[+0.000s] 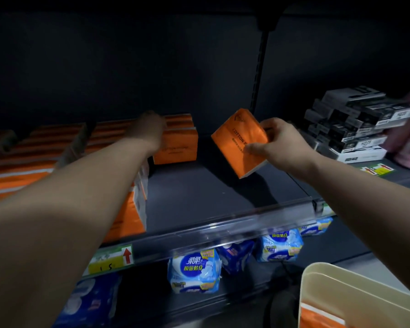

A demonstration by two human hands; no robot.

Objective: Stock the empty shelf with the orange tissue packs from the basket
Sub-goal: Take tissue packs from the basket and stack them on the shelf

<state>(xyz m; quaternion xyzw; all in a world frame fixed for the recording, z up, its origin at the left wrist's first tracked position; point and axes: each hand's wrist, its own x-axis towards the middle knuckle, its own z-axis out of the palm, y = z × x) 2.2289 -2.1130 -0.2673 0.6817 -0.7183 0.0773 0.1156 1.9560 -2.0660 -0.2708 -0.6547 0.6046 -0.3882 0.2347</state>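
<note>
Orange tissue pack point(240, 143): tilted over shelf point(199, 192), my right hand point(277, 143) pinching it; left hand point(152, 131) on stacked packs point(180, 143), grip unclear.

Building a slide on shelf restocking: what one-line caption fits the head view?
Right hand holds a tilted orange tissue pack over the shelf; left hand is at the stacked packs.

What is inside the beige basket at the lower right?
Part of an orange tissue pack shows inside the basket. Its wall and the picture edge hide the rest.
</note>
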